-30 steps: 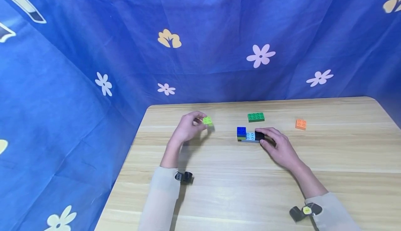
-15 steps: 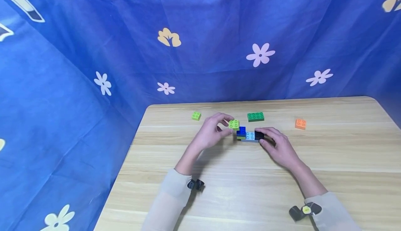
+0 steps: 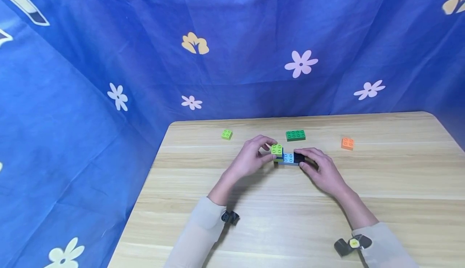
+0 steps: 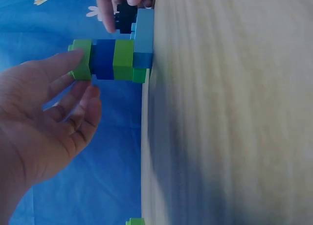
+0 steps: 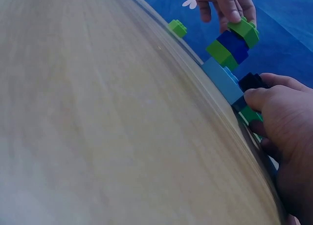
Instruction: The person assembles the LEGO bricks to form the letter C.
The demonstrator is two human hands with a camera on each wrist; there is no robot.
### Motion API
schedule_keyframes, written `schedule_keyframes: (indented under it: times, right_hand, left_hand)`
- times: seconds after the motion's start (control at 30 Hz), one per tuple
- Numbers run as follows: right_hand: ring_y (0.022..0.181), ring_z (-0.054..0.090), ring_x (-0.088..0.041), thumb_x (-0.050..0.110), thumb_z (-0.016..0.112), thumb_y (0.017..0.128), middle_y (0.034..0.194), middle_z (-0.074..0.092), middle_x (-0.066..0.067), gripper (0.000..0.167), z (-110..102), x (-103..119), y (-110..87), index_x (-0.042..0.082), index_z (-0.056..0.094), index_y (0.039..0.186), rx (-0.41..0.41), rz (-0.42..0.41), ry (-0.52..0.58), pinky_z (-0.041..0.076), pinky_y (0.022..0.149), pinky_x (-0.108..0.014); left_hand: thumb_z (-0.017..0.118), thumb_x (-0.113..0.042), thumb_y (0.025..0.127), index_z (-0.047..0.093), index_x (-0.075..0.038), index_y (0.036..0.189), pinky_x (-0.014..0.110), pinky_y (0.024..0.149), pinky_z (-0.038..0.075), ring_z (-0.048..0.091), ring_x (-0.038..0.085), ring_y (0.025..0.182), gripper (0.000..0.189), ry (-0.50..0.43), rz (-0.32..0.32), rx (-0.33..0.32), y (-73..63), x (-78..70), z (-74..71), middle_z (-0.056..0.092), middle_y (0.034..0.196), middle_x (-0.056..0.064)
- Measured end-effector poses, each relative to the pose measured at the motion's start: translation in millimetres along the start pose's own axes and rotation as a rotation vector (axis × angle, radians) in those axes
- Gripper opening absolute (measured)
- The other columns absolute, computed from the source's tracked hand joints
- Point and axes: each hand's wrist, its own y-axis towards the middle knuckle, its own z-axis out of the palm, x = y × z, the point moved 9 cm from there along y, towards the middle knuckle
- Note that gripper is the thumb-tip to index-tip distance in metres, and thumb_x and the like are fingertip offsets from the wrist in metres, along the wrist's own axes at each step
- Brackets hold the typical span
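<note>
My left hand pinches a lime-green building brick between thumb and fingers. This brick sits at the top of the stack, against a blue brick; whether its studs are fully pressed in, I cannot tell. Under the blue one is another lime-green brick, at the left end of a long light-blue brick. At the other end my right hand grips a black brick between thumb and fingers. Light-blue studs show between the two ends in the head view.
A loose lime-green brick lies at the back left of the wooden table. Behind the build lies a long green brick, and an orange brick is farther right. A blue patterned cloth hangs behind the table.
My left hand has carried the lime-green brick rightwards from the back left and lowered it onto the blue brick. My right hand has stayed on the black brick.
</note>
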Motion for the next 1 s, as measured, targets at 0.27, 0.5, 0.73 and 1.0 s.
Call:
schedule_keyframes:
  times: [0.27, 0.5, 0.73, 1.0]
  right_hand:
    - [0.132, 0.059, -0.03, 0.011, 0.074, 0.101, 0.139, 0.067, -0.001, 0.046, 1, 0, 0.4, 0.025, 0.066, 0.144, 0.001, -0.004, -0.002, 0.047, 0.109, -0.056]
    - [0.133, 0.058, -0.029, 0.011, 0.073, 0.101, 0.139, 0.066, 0.0, 0.045, -1, 1, -0.2, 0.025, 0.066, 0.143, -0.001, -0.003, -0.013, 0.048, 0.108, -0.055]
    - [0.133, 0.058, -0.029, 0.012, 0.073, 0.101, 0.139, 0.066, 0.001, 0.045, -1, 0, -0.4, 0.025, 0.066, 0.143, 0.001, 0.002, -0.013, 0.049, 0.107, -0.054]
    - [0.133, 0.058, -0.028, 0.009, 0.072, 0.101, 0.141, 0.065, 0.0, 0.045, -1, -1, 0.9, 0.025, 0.067, 0.143, -0.012, 0.005, -0.012, 0.045, 0.108, -0.019]
  left_hand:
    - [0.079, -0.015, 0.098, 0.07, -0.013, 0.134, 0.022, 0.079, 0.058, 0.068, 0.019, 0.106, 0.037, 0.036, 0.017, -0.014, 1.1, 0.8, 3.0, 0.069, 0.127, 0.001]
    - [0.078, -0.016, 0.098, 0.071, -0.011, 0.135, 0.026, 0.083, 0.06, 0.069, 0.018, 0.106, 0.038, 0.066, 0.007, -0.029, 1.8, -0.9, 3.1, 0.07, 0.127, 0.001]
    - [0.079, -0.018, 0.097, 0.072, -0.012, 0.135, 0.023, 0.085, 0.06, 0.07, 0.019, 0.109, 0.038, 0.112, 0.013, -0.042, 1.0, -3.5, 3.9, 0.071, 0.127, 0.001]
    - [0.081, -0.021, 0.096, 0.073, -0.013, 0.131, 0.029, 0.09, 0.059, 0.072, 0.016, 0.105, 0.038, 0.248, 0.054, -0.075, -0.2, -13.3, 5.1, 0.072, 0.123, -0.001]
